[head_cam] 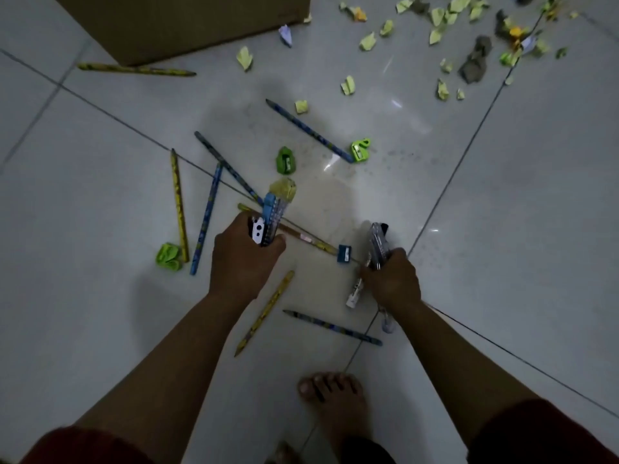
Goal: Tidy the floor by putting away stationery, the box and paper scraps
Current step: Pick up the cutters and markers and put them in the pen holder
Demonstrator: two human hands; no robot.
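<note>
On the tiled floor (502, 212): pencils, sharpeners and paper scraps lie scattered under two reaching arms.

Left hand (244, 256): grip clenched around a bundle of pens (271, 212), their blue and clear ends sticking up past the knuckles (a black-and-white piece shows at the thumb side).

Right hand (393, 279): grip closed on a second bundle of clear pens (378, 242); a white pen or marker (355, 291) pokes out below the fingers, and whether it is held or lying on the floor I cannot tell.

Blue sharpener (345, 253): on the floor between the two hands, at the tip of a yellow pencil (311, 241) that runs under the left hand.

Green sharpeners: one (286, 159) above the left hand, one (361, 150) at the end of a blue pencil (308, 128), both on the floor.

Other pencils: a yellow one (179, 202) and a blue one (206, 222) left of the left hand, a yellow one (264, 313) and a blue one (331, 327) between the forearms.

Crumpled green paper (169, 257): touching the lower ends of the left pencils.

Cardboard box (187, 21): top left, on the floor, with a yellow pencil (134, 69) just beside its edge.

Paper scraps (449, 18): mostly pale yellow, strewn across the top right, well apart from both hands (a few grey lumps among them).

Bare foot (335, 403): low in view, between the arms.
</note>
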